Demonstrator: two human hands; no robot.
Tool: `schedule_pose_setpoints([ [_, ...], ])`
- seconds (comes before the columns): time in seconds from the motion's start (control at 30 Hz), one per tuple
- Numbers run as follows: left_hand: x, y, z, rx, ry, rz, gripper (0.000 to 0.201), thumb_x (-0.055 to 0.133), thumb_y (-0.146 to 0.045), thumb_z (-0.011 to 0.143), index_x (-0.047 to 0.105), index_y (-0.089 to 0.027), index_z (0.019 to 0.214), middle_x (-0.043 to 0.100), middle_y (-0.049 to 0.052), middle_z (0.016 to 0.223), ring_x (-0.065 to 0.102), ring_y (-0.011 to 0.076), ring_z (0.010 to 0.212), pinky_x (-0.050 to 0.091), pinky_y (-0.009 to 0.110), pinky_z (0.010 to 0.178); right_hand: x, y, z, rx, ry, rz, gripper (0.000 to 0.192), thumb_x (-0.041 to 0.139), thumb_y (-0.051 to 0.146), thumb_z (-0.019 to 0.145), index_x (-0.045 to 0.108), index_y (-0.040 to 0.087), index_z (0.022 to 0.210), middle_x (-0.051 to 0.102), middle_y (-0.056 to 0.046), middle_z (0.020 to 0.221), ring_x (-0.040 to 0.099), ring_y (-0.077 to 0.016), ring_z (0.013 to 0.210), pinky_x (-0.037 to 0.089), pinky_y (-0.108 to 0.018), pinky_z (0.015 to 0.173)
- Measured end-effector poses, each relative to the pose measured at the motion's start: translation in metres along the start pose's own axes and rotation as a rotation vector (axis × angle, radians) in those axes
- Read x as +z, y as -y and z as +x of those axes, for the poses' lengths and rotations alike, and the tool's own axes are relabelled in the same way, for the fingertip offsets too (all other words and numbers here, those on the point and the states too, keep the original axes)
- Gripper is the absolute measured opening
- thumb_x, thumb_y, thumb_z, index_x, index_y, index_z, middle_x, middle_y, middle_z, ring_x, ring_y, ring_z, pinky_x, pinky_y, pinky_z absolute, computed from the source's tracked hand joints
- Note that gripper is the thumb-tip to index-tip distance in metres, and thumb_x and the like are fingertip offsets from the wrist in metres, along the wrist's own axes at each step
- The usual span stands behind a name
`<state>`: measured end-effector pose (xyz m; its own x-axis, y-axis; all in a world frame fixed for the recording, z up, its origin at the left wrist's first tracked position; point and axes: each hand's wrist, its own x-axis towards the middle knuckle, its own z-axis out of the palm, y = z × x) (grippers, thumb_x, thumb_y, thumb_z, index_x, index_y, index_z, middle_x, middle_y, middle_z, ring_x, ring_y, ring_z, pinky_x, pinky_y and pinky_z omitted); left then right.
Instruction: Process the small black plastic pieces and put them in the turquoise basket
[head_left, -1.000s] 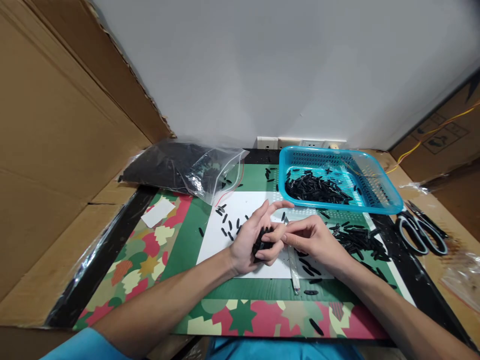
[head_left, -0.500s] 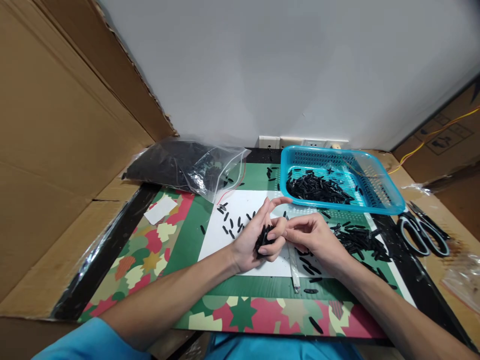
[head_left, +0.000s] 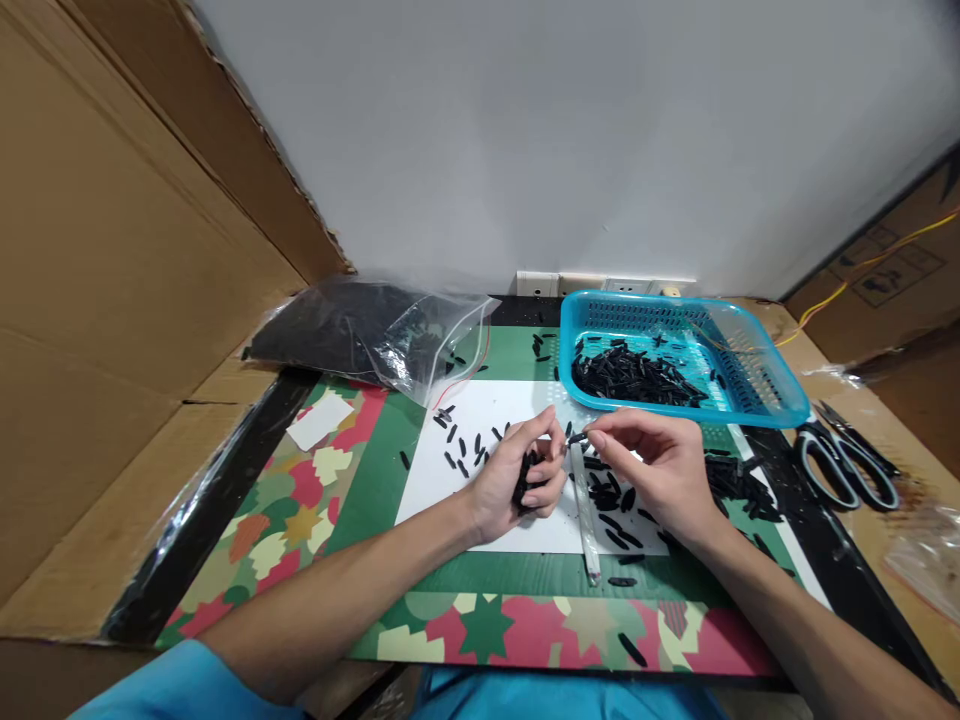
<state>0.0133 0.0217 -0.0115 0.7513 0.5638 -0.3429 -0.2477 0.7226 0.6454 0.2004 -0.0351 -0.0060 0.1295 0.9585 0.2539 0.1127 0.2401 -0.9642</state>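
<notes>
At the far left, brown cardboard walls (head_left: 112,300) rise beside the work surface, and a clear plastic bag (head_left: 360,335) full of black pieces lies at the back of the patterned mat (head_left: 300,500), with a small white card (head_left: 321,420) lying on the mat in front of it. Further in, a white sheet (head_left: 480,410) lies on the mat, with loose black pieces (head_left: 459,450) scattered over its left part. Over this sheet the left hand (head_left: 517,478) is curled closed around a bundle of black pieces (head_left: 525,478), its thumb and forefinger reaching toward the right hand. Between the two hands a single black piece (head_left: 576,437) is held at the fingertips; the right hand (head_left: 660,465) pinches its right end between thumb and forefinger, its other fingers loosely bent. Just below that piece a thin pale rod (head_left: 583,510) lies lengthwise on the sheet, with more black pieces (head_left: 611,500) strewn beside it under the right hand. Behind the hands a blue basket (head_left: 757,385) holds a heap of black pieces (head_left: 630,375), and a white power strip (head_left: 600,286) sits against the wall. At the far right, scissors (head_left: 844,465) rest on the dark edge of the table.
</notes>
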Motion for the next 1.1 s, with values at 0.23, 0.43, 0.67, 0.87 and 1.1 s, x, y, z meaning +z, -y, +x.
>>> schedule_pose_setpoints([
  [0.23, 0.0042, 0.0042, 0.0008, 0.043, 0.067, 0.114, 0.038, 0.06, -0.052, 0.1, 0.055, -0.019, 0.08, 0.034, -0.011, 0.046, 0.027, 0.0058, 0.032, 0.023, 0.015, 0.034, 0.0026, -0.0043, 0.0035, 0.014, 0.002, -0.029, 0.014, 0.078, 0.032, 0.093, 0.083, 0.02, 0.089, 0.077, -0.004, 0.079, 0.058, -0.0129, 0.062, 0.047, -0.025, 0.057],
  [0.43, 0.0049, 0.0012, 0.0034, 0.049, 0.085, 0.086, 0.044, 0.051, -0.05, 0.104, 0.047, -0.02, 0.073, 0.033, -0.01, 0.046, 0.028, 0.006, 0.033, 0.027, 0.015, 0.036, 0.0018, -0.0047, 0.0056, 0.047, 0.014, -0.074, 0.016, 0.077, 0.034, 0.094, 0.083, 0.02, 0.091, 0.077, -0.003, 0.079, 0.059, -0.0136, 0.063, 0.045, -0.026, 0.057],
  [0.67, 0.0063, 0.0019, 0.0025, 0.072, 0.075, 0.096, 0.035, 0.049, -0.045, 0.106, 0.048, -0.021, 0.081, 0.036, -0.01, 0.047, 0.028, 0.0069, 0.032, 0.027, 0.015, 0.034, -0.0043, -0.0056, 0.0064, 0.065, 0.048, -0.08, 0.016, 0.078, 0.035, 0.094, 0.083, 0.02, 0.093, 0.078, -0.004, 0.082, 0.06, -0.0138, 0.064, 0.047, -0.027, 0.059],
  [0.87, 0.005, 0.0028, 0.0024, 0.081, 0.082, 0.089, 0.029, 0.05, -0.045, 0.105, 0.048, -0.024, 0.087, 0.036, -0.011, 0.048, 0.027, 0.0078, 0.032, 0.025, 0.015, 0.034, -0.0035, -0.0052, 0.0063, 0.077, 0.036, -0.077, 0.016, 0.079, 0.036, 0.093, 0.082, 0.02, 0.093, 0.075, -0.004, 0.08, 0.058, -0.0141, 0.064, 0.045, -0.027, 0.057],
  [1.1, 0.0066, 0.0038, 0.0024, 0.091, 0.057, 0.103, 0.031, 0.048, -0.045, 0.106, 0.048, -0.023, 0.086, 0.036, -0.011, 0.048, 0.027, 0.0073, 0.032, 0.026, 0.015, 0.035, -0.0035, -0.003, 0.0048, 0.112, 0.056, -0.068, 0.016, 0.078, 0.037, 0.094, 0.081, 0.021, 0.093, 0.073, -0.002, 0.079, 0.053, -0.0119, 0.061, 0.043, -0.025, 0.054],
])
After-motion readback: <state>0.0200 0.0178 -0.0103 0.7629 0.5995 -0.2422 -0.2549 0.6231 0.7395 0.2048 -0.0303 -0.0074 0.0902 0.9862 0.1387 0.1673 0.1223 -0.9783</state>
